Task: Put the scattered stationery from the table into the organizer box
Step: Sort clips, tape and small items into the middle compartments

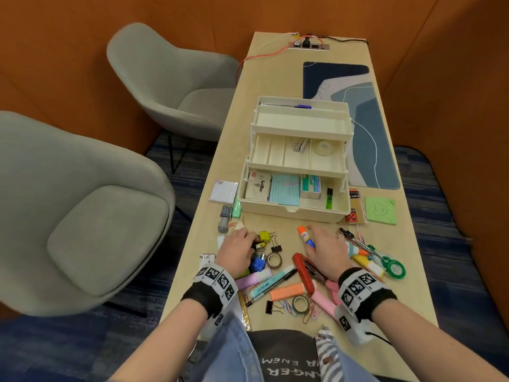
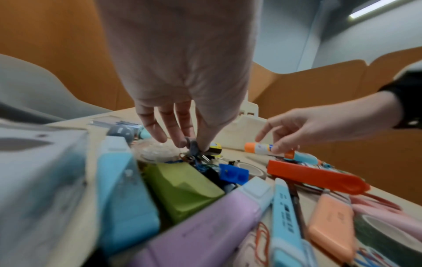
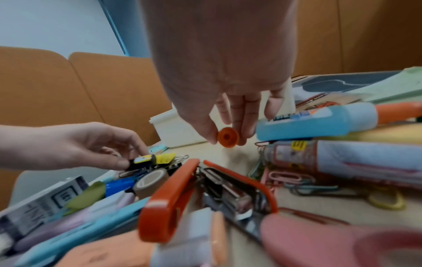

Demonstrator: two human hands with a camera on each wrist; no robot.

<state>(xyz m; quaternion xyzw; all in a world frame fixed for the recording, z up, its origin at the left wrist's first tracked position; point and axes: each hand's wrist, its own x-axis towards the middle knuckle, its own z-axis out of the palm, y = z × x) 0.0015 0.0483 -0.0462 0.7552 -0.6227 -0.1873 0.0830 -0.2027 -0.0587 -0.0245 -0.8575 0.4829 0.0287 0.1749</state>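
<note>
The cream organizer box (image 1: pixel 294 213) stands open in tiers at mid-table, with cards and boxes in its bottom tray. Scattered stationery lies in front of it. My left hand (image 1: pixel 252 244) pinches a small yellow-and-black binder clip (image 3: pixel 146 160) in the pile at the left; the left wrist view shows the fingertips (image 2: pixel 182 142) closed on its grey wire handle. My right hand (image 3: pixel 228 140) pinches the orange cap end of a glue stick (image 1: pixel 305 237) lying on the table, thumb on one side and fingers on the other.
A red stapler (image 1: pixel 303 271), pastel highlighters (image 1: pixel 253 278), tape rolls (image 1: pixel 274 260), pink scissors (image 1: pixel 332 288) and paper clips crowd the near table. A blue desk mat (image 1: pixel 366 128) and a green note (image 1: pixel 380 210) lie at the right. Two grey chairs (image 1: pixel 82 216) stand left of the table.
</note>
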